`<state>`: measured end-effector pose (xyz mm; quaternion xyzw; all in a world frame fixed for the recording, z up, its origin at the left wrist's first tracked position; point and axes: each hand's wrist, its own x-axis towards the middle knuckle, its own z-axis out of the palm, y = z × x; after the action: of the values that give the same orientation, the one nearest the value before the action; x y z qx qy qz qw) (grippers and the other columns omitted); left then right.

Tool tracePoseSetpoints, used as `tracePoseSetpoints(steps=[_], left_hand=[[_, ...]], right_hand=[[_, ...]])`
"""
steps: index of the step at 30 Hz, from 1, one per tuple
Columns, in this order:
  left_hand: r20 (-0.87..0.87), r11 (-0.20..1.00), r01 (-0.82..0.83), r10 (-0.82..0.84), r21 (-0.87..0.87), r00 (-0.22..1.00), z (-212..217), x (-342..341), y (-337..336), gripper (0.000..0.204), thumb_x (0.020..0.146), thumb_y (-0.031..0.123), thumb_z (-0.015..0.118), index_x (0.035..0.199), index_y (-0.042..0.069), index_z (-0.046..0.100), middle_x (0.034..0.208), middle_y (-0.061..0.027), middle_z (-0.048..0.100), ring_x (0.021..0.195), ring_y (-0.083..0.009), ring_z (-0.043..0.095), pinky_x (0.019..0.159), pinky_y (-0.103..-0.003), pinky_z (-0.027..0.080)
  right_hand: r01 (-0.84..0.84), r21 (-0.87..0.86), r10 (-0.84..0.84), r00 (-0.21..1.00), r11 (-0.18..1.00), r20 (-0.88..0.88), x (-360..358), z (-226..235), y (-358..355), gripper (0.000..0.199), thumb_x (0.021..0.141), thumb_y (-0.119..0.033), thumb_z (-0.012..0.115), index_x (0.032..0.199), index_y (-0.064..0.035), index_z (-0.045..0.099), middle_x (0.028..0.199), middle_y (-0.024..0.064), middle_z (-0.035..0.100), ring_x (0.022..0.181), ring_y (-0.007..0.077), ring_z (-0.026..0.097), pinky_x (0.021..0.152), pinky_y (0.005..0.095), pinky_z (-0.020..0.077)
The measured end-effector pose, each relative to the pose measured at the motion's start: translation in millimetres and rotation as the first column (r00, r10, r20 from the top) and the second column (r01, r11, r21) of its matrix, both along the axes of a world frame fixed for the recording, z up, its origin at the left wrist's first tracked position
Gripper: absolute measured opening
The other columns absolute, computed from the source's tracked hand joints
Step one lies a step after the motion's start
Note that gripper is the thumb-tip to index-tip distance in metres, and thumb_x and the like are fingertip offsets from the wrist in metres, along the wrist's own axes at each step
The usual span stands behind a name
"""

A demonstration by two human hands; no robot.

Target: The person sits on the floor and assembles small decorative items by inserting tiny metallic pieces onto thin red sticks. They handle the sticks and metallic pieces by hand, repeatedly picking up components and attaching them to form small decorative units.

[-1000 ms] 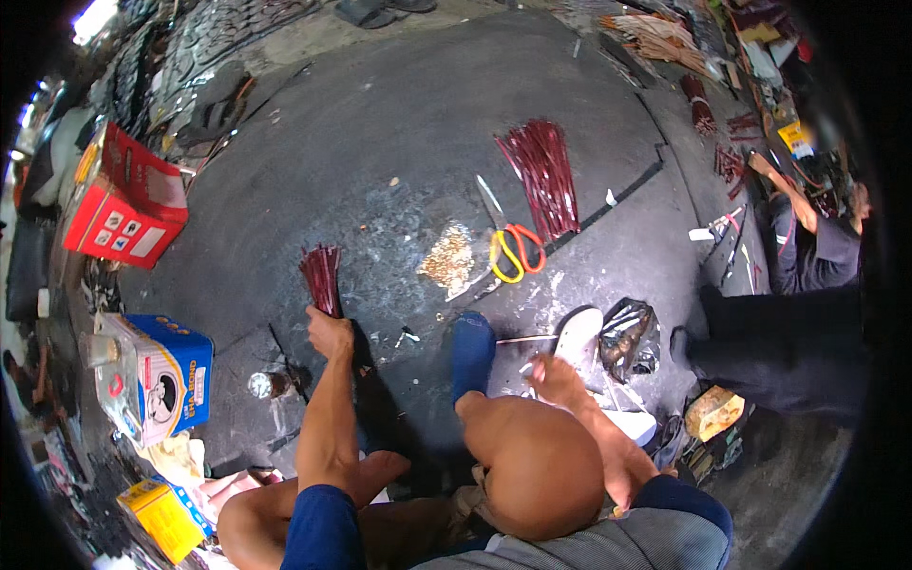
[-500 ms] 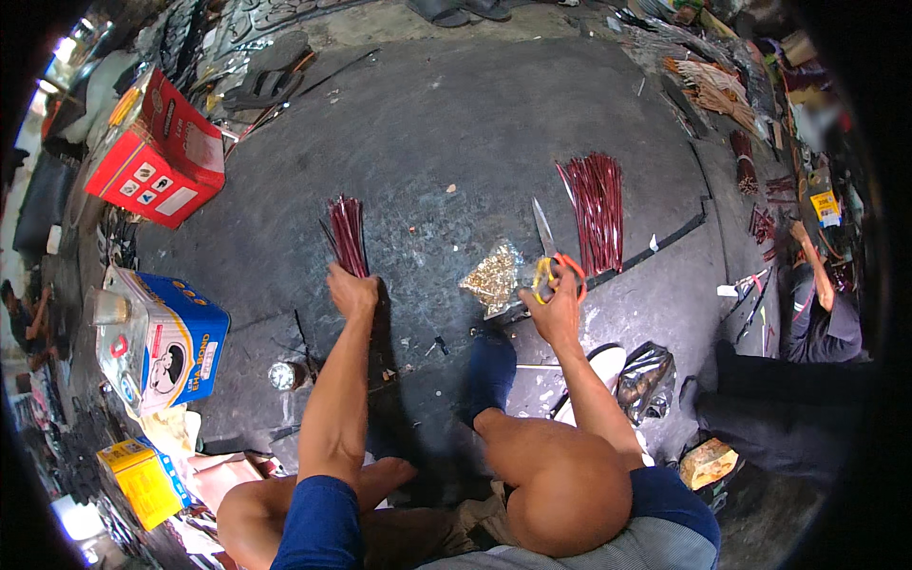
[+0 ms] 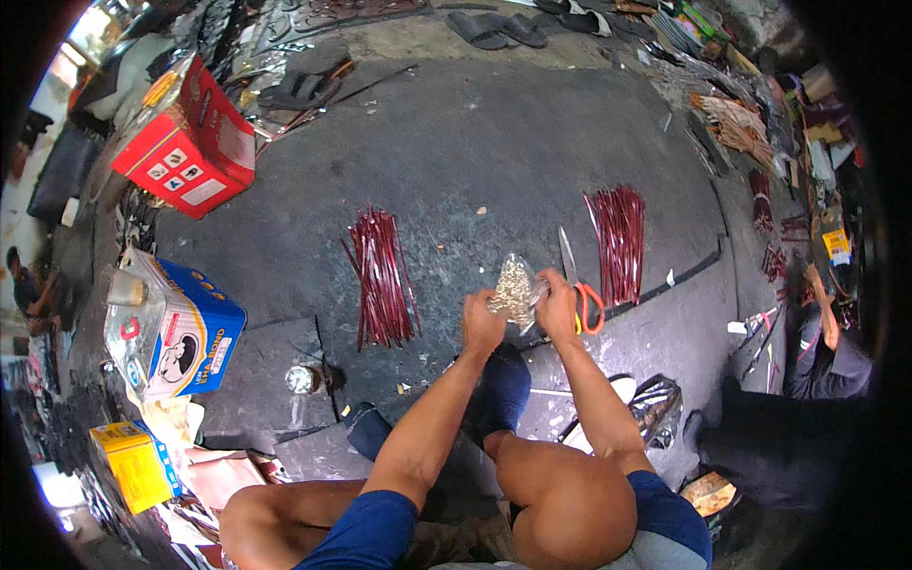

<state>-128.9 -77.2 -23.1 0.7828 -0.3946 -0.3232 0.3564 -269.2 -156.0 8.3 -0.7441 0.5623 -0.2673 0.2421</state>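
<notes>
Both hands grip a clear plastic bag of small gold-coloured pieces (image 3: 513, 288) that lies on the dark mat. My left hand (image 3: 483, 323) pinches its left edge, while my right hand (image 3: 558, 309) has its right edge, fingers closed. Just right of my right hand rest scissors (image 3: 591, 310) with orange and yellow handles, blades pointing away from me. One loose bundle of dark red strips (image 3: 383, 280) lies to the left of the bag. A second bundle of dark red strips (image 3: 619, 245) is right of the scissors.
On the left stand a red box-shaped can (image 3: 185, 152), a blue-and-white can (image 3: 195, 332) and a yellow box (image 3: 135, 465). A small glass jar (image 3: 302, 380) sits nearer me. Sandals (image 3: 494, 30) lie at the far edge. Another person (image 3: 831, 347) sits at the right.
My left hand has let go of the left strip bundle, now spread on the mat, and moved right to the bag. My right hand has left the scissors and taken hold of the bag.
</notes>
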Motion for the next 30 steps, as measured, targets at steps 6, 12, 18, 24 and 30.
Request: tracePoseSetpoints(steps=[6, 12, 18, 24, 30], left_hand=[[-0.147, 0.986, -0.152, 0.142, -0.062, 0.979, 21.5, 15.2, -45.8, 0.024, 0.071, 0.009, 0.074, 0.091, 0.001, 0.063, 0.082, -0.0130, 0.065, 0.077, -0.0259, 0.063, 0.072, -0.036, 0.049], [0.005, 0.987, -0.092, 0.092, 0.131, 0.996, 3.5, 43.5, -50.7, 0.041, 0.069, 0.024, 0.078, 0.102, 0.001, 0.067, 0.083, -0.0162, 0.070, 0.079, -0.0304, 0.069, 0.076, -0.039, 0.053], [0.110, 0.988, -0.128, 0.119, 0.081, 0.987, 40.2, 105.7, -24.9, 0.024, 0.078, 0.020, 0.064, 0.096, 0.007, 0.070, 0.090, -0.0183, 0.070, 0.086, -0.0353, 0.068, 0.077, -0.042, 0.053], [0.245, 0.918, -0.351, 0.303, 0.186, 0.921, 36.9, 138.0, 16.8, 0.019, 0.077, 0.018, 0.067, 0.087, 0.002, 0.068, 0.082, -0.0151, 0.071, 0.077, -0.0269, 0.069, 0.075, -0.037, 0.052], [0.220, 0.966, -0.092, 0.038, 0.243, 0.975, 47.1, 161.0, 23.1, 0.018, 0.077, 0.016, 0.070, 0.088, 0.002, 0.069, 0.084, -0.0135, 0.072, 0.080, -0.0258, 0.071, 0.076, -0.036, 0.053]], right_hand=[[-0.096, -0.067, 0.098, 0.995, 0.993, 0.030, 37.1, 21.2, -70.9, 0.029, 0.076, 0.010, 0.053, 0.100, -0.0049, 0.062, 0.095, 0.0213, 0.066, 0.093, 0.0403, 0.064, 0.079, 0.0450, 0.0500], [-0.010, 0.052, 0.007, 0.999, 0.999, 0.046, 57.0, 28.9, -92.6, 0.031, 0.083, -0.005, 0.061, 0.114, -0.0023, 0.058, 0.108, 0.0230, 0.064, 0.101, 0.0368, 0.063, 0.084, 0.0435, 0.0513], [0.158, 0.019, -0.159, 0.980, 0.987, 0.123, 19.4, 2.9, -53.8, 0.030, 0.084, -0.006, 0.061, 0.113, 0.0014, 0.059, 0.110, 0.0220, 0.061, 0.099, 0.0330, 0.063, 0.081, 0.0403, 0.0536], [-0.184, -0.082, 0.191, 0.977, 0.980, 0.099, 25.0, 20.7, -39.1, 0.021, 0.086, -0.001, 0.052, 0.103, -0.0010, 0.064, 0.103, 0.0190, 0.063, 0.096, 0.0364, 0.063, 0.083, 0.0408, 0.0517], [-0.187, -0.014, 0.185, 0.980, 0.982, -0.079, 53.4, -13.9, -75.0, 0.030, 0.084, -0.001, 0.047, 0.107, -0.0027, 0.066, 0.109, 0.0208, 0.064, 0.101, 0.0404, 0.062, 0.089, 0.0473, 0.0492]])
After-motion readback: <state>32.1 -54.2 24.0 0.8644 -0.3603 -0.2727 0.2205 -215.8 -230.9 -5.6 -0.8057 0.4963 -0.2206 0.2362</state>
